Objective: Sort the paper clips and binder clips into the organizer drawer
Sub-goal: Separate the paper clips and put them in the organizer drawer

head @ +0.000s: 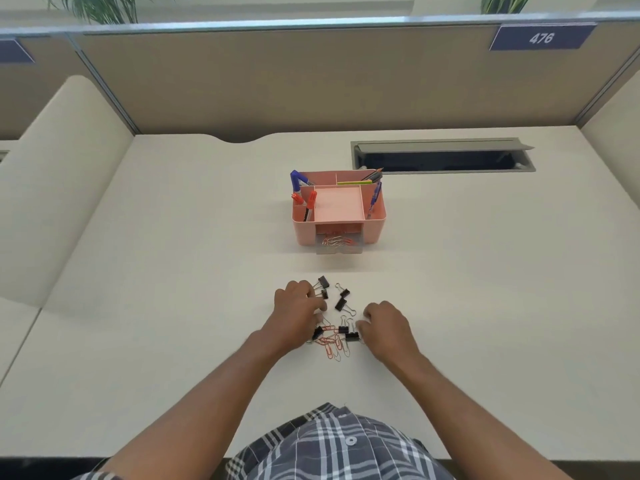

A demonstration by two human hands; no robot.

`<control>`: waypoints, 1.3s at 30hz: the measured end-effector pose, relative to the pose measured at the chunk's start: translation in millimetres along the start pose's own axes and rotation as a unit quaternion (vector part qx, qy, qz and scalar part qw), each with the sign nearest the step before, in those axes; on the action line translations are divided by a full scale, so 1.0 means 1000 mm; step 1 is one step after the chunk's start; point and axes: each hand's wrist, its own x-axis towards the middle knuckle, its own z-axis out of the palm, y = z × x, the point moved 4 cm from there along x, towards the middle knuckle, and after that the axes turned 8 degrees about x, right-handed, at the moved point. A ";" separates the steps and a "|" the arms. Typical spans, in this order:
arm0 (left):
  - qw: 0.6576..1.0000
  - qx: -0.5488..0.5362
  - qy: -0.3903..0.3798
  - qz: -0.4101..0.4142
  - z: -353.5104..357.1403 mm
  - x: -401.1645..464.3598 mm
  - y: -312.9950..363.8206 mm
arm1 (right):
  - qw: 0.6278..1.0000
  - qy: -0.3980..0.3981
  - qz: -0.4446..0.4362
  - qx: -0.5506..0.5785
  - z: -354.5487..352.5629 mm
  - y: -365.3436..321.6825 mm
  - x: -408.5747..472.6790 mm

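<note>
We see a pile of little clips on a pale desk (173,271). The black binder clips (341,303) lie spread out, some near the top of the pile and some lower down. The thin pink paper clips (331,344) lie in a tangle at the bottom of the pile, touching a few of the black ones.

The left hand (298,310) sits on the left side of the pile. Its fingers curl down onto the clips there, next to a black clip by the fingertips. We cannot tell if it is pinching one. The right hand (384,323) sits on the right side of the pile. Its fingers curl down too, just beside a black clip (352,337). We cannot tell if it holds anything.

Farther back on the desk stands a pink organizer (374,230) with pens (310,202) and pencils (372,174) standing in it. Its small clear drawer (339,249) at the front is pulled out. A few pink paper clips (337,241) already lie inside it. The drawer is well apart from the pile.
</note>
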 end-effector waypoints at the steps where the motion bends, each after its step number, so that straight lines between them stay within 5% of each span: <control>1: 1.000 0.006 0.002 -0.003 0.001 0.000 0.001 | 1.000 0.006 0.000 0.000 0.002 -0.003 -0.001; 8: 0.999 0.041 0.025 -0.007 0.003 0.001 0.008 | 0.999 0.029 -0.026 0.003 0.016 -0.018 -0.001; 23: 0.997 0.079 -0.017 -0.010 0.006 0.004 0.011 | 0.995 -0.091 -0.052 -0.004 0.000 0.010 0.000; 39: 0.997 0.068 -0.040 -0.021 0.008 0.002 0.011 | 0.998 -0.014 -0.056 -0.030 0.002 0.007 -0.001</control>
